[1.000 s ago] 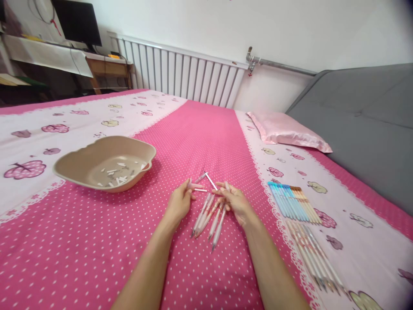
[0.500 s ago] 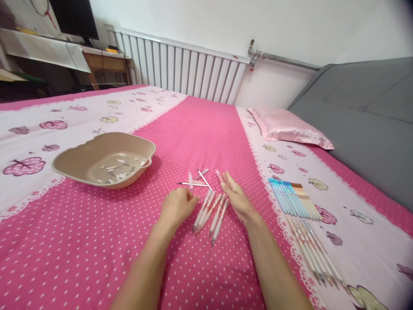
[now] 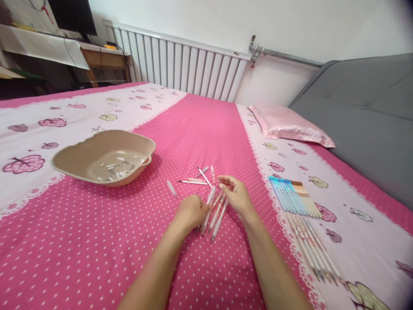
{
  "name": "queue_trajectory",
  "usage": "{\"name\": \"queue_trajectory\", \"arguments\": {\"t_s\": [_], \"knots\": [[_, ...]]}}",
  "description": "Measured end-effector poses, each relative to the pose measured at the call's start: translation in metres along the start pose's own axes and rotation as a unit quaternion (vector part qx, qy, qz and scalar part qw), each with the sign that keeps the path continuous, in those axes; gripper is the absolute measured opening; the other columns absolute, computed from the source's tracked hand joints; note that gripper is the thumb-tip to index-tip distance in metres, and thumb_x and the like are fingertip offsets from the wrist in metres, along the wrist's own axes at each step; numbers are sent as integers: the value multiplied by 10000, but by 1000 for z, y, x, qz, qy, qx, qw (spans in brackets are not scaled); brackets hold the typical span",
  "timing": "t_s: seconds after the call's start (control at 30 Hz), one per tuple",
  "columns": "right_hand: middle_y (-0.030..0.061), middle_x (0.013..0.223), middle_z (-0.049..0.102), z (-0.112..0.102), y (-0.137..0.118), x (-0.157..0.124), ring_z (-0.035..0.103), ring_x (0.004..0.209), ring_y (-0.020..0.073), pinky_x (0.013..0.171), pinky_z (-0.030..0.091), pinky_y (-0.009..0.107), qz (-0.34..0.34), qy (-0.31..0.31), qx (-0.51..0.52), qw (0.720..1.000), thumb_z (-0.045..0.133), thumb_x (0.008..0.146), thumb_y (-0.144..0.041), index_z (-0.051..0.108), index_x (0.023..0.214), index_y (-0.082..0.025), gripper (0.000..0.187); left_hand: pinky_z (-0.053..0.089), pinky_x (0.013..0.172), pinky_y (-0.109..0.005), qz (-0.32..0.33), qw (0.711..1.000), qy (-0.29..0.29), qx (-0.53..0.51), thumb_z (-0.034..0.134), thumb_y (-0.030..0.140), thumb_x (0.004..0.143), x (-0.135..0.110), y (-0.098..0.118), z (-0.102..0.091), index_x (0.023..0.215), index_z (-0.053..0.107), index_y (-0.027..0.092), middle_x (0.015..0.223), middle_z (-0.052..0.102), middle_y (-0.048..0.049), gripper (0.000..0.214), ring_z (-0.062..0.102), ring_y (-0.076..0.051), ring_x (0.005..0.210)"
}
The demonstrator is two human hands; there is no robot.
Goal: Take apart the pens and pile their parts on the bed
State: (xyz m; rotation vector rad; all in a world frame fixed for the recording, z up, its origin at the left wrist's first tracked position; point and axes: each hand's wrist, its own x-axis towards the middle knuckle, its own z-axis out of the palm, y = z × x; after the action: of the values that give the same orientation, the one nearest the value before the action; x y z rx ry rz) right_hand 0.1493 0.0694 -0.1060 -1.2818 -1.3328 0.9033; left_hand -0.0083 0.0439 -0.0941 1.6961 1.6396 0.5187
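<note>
The left hand (image 3: 191, 210) has moved onto slim pink-white plastic pens (image 3: 215, 215), lower centre, its grip unclear. A translucent pink tube (image 3: 171, 188) now lies left of centre; the right hand (image 3: 238, 196) has parted fingers

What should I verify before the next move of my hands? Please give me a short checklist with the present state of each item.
1. Left hand has a firm grip on a pen: cannot tell; it is at the bunch of pens, its grip hidden.
2. Right hand open: ok.
3. All loose parts close together: not ok; one pale tube lies apart, to the left.
4. Blue-capped pens side by side: ok.
5. White scraps inside the basin: ok.
</note>
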Motion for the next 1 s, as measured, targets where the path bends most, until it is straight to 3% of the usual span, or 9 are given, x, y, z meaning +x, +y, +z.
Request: {"name": "queue_trajectory", "arguments": {"t_s": [0.1, 0.23, 0.3, 0.5, 0.63, 0.73, 0.9, 1.0], "knots": [[36, 799, 669, 2, -12, -5, 587, 753, 168, 739, 455, 309, 28, 10, 26, 999, 674, 693, -312, 685, 829, -179, 191, 260, 463, -228, 21, 997, 49, -64, 500, 323, 761, 3, -2, -4, 597, 511, 169, 493, 519, 9, 225, 451, -125, 456], [47, 818, 671, 11, -30, -15, 592, 721, 149, 698, 463, 282, 109, -136, 124, 977, 687, 699, -400, 687, 874, -157, 300, 321, 479, -219, 95, 975, 75, -185, 498, 395, 788, 4, 0, -9, 774, 573, 151, 565, 561, 4, 255, 503, -122, 499], [37, 805, 666, 16, -33, -19, 594, 714, 133, 689, 466, 260, 119, -163, 197, 959, 699, 695, -387, 687, 892, -158, 303, 345, 487, -218, 118, 967, 77, -214, 513, 396, 785, 4, 2, -9, 819, 579, 149, 601, 568, 1, 258, 520, -121, 528], [-36, 615, 583, 14, -31, -12, 512, 529, 48, 507, 434, 139, 148, -40, 306, 940, 765, 628, -322, 694, 767, -146, 236, 424, 545, -231, 154, 954, 53, -251, 683, 257, 647, 2, 6, -8, 1008, 517, 172, 708, 621, 5, 406, 585, -132, 604], [-24, 650, 619, 12, -32, -10, 562, 563, 45, 533, 467, 117, 141, 4, 309, 941, 770, 627, -325, 691, 756, -148, 233, 434, 579, -249, 141, 962, 149, -179, 623, 273, 710, 0, 7, -9, 842, 586, 175, 703, 640, -13, 168, 592, -141, 620], [-14, 657, 639, 15, -32, -12, 589, 578, 59, 556, 485, 134, 131, 6, 293, 947, 771, 630, -321, 684, 749, -144, 230, 443, 616, -259, 145, 959, 188, -152, 600, 307, 741, -1, 8, -8, 795, 620, 178, 727, 654, -27, 141, 599, -148, 654], [-14, 607, 631, 16, -28, -11, 577, 549, 70, 552, 476, 165, 111, 27, 268, 957, 796, 594, -287, 679, 699, -134, 219, 437, 598, -248, 161, 963, 172, -135, 592, 358, 753, -4, 10, -7, 785, 652, 171, 707, 660, -43, 199, 594, -149, 635], [-11, 625, 639, 13, -27, -10, 569, 556, 66, 562, 468, 169, 100, 17, 272, 957, 801, 585, -281, 693, 721, -136, 226, 429, 545, -243, 151, 968, 124, -161, 524, 411, 795, -4, 12, -9, 686, 634, 148, 593, 629, -37, 306, 568, -134, 530]]}}
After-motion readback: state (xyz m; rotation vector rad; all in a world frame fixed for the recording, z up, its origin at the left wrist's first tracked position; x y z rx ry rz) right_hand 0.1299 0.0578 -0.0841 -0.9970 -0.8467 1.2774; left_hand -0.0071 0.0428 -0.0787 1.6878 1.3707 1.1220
